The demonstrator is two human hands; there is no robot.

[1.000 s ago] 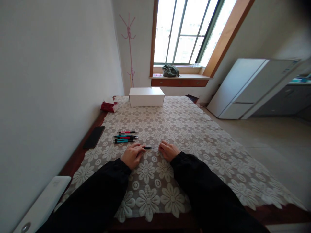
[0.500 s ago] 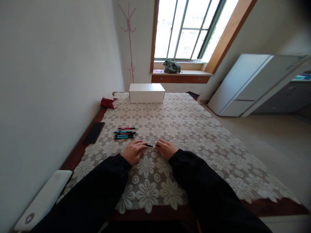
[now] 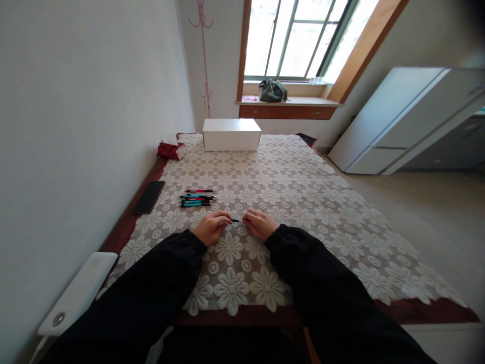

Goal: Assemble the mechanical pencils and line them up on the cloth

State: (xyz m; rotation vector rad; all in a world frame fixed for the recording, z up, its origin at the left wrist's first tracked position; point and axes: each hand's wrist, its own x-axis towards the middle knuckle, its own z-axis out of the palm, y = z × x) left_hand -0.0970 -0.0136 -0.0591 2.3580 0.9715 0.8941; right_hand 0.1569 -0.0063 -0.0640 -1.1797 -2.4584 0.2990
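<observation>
Gap between left hand (image 3: 210, 228) and right hand (image 3: 260, 224) has narrowed inside the table's (image 3: 435, 312) near edge, left pinching a black pen (image 3: 235, 220), right's hold unclear; likely light, stiff, slick: grip barrel.

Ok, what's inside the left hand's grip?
Part of a black pen pokes out of the left hand toward the right hand; that hand's neighbour covers the rest.
</observation>
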